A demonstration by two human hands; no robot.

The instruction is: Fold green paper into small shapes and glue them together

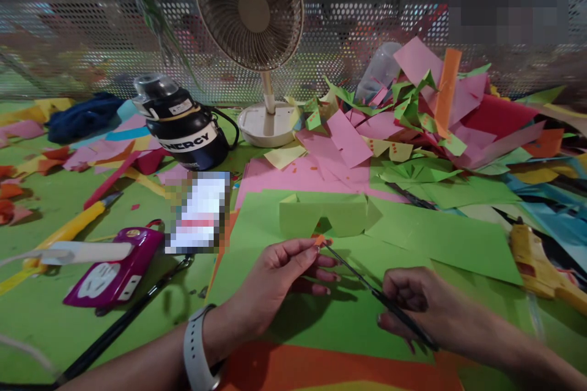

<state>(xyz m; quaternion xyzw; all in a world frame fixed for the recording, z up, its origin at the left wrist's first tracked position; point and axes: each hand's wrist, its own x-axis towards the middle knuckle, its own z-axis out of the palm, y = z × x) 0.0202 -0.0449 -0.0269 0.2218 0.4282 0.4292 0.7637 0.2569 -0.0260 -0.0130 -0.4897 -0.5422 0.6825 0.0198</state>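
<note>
My left hand, with a white watch band on its wrist, pinches a small orange piece of paper between thumb and forefinger; its other fingers are loosely extended. My right hand is closed round a pair of scissors with black handles, seen nearly edge-on. The scissor tips reach the orange piece; whether the blades are parted I cannot tell. Just beyond my fingers, a folded light-green paper box shape with a notch in its front stands on green paper sheets.
A white fan stands behind. Left are a black bottle, a phone, a purple case and a yellow cutter knife. Right are a heap of paper scraps, another dark tool and a yellow glue gun.
</note>
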